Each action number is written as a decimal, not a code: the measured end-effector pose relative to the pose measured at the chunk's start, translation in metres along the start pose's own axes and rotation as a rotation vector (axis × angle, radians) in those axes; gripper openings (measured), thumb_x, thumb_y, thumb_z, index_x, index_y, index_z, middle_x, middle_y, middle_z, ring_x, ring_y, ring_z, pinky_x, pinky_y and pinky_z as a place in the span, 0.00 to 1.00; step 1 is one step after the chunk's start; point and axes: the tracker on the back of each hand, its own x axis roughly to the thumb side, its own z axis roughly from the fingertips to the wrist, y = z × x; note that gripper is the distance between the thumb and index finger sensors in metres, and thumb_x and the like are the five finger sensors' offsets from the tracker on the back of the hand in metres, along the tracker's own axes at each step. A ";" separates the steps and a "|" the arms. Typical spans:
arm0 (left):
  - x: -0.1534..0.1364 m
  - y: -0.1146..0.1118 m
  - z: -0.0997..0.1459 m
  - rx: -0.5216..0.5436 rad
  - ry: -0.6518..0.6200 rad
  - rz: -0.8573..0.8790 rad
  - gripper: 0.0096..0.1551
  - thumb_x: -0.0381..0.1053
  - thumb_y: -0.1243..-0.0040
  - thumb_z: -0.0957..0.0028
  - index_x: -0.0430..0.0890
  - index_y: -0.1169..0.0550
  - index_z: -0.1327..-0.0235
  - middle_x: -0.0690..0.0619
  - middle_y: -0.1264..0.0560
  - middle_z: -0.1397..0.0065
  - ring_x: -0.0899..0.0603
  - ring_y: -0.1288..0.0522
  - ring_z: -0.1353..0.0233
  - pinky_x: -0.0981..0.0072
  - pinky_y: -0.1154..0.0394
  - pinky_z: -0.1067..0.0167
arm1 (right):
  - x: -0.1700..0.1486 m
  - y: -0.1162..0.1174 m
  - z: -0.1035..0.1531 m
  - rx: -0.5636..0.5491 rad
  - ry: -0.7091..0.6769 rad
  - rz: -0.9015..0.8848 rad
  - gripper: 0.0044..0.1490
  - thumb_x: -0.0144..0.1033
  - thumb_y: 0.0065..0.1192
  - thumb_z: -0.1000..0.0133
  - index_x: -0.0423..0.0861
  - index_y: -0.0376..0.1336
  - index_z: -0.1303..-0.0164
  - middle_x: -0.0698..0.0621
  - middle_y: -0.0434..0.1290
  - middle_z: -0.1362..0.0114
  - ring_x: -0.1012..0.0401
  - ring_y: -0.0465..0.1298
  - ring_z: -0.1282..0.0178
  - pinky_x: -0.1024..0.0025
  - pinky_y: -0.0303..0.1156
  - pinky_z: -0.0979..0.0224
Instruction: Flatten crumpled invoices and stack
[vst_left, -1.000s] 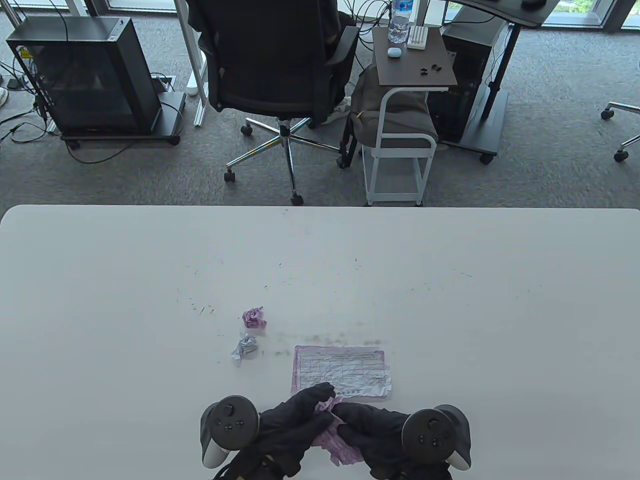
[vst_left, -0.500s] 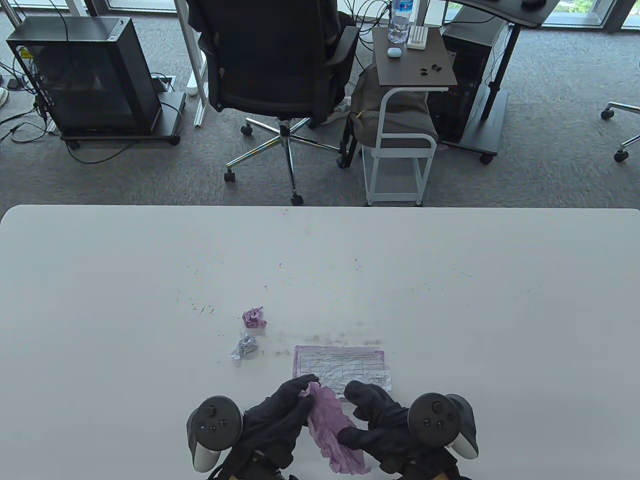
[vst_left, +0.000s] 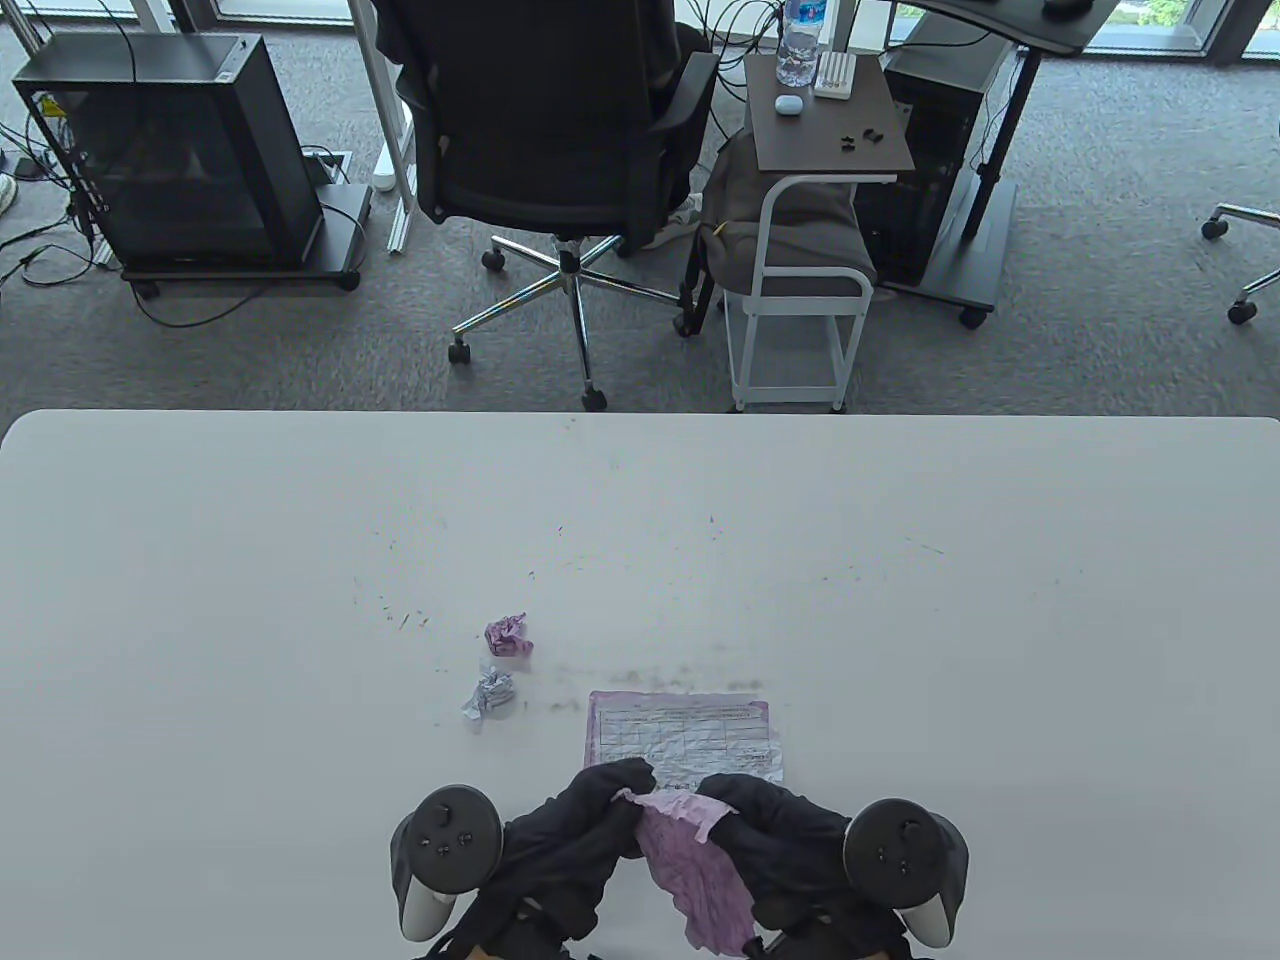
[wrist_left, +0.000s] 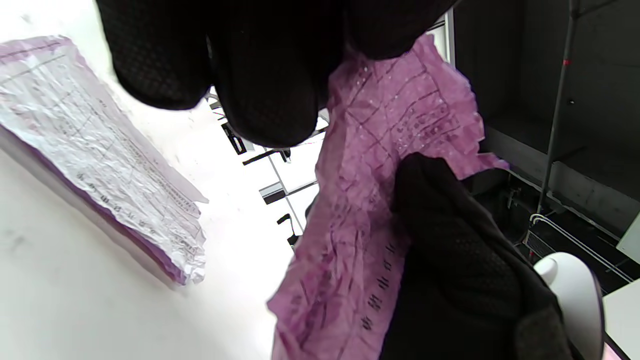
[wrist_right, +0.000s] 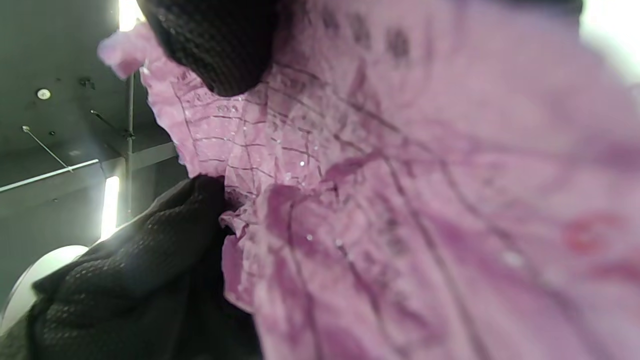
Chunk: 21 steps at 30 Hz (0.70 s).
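While the crumpled pink invoice sheet (vst_left: 695, 860) is held up just above the near edge of the white counter (vst_left: 900, 600), its far edge is pinched at two corners: the left corner by the black-gloved left hand (vst_left: 585, 835), the right corner by the black-gloved right hand (vst_left: 775, 840). Both hands are curled on the paper, thumb against fingers, as is confirmed in the left wrist view, where the pink sheet (wrist_left: 360, 210) is seen clamped between dark fingertips (wrist_left: 265, 75). The sheet's long axis is seen to run from the hands toward the near edge, slanting a little to the right, and it is still heavily wrinkled.

The flattened stack of white and purple invoices (vst_left: 685, 735) lies just beyond the hands, on the far side, with its long axis left to right. The coming move is judged to turn on that relation: the sheet would have to be turned and carried away from the person onto the stack, which both hands stand about equally near. Two crumpled paper balls, one pink (vst_left: 507, 635) and one white (vst_left: 488, 695), lie to the far left, nearer the left hand.
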 end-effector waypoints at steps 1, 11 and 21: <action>-0.001 0.000 0.000 -0.001 0.005 -0.011 0.24 0.45 0.45 0.36 0.38 0.28 0.29 0.41 0.26 0.36 0.42 0.16 0.46 0.44 0.21 0.45 | 0.000 -0.001 0.000 -0.005 0.004 0.019 0.21 0.42 0.62 0.41 0.42 0.69 0.45 0.37 0.81 0.49 0.54 0.83 0.60 0.58 0.82 0.57; -0.004 0.006 0.001 -0.032 0.014 -0.094 0.57 0.69 0.45 0.40 0.34 0.53 0.19 0.31 0.46 0.22 0.29 0.29 0.30 0.37 0.28 0.38 | -0.009 -0.006 0.000 -0.032 0.061 0.102 0.20 0.45 0.61 0.41 0.43 0.71 0.50 0.40 0.82 0.53 0.56 0.83 0.64 0.59 0.82 0.59; -0.001 -0.002 -0.002 -0.032 -0.011 0.007 0.30 0.44 0.38 0.39 0.39 0.33 0.26 0.45 0.26 0.36 0.49 0.16 0.51 0.46 0.21 0.41 | -0.003 0.005 0.001 0.016 0.058 -0.091 0.20 0.45 0.61 0.40 0.43 0.70 0.50 0.40 0.82 0.52 0.55 0.83 0.63 0.59 0.82 0.59</action>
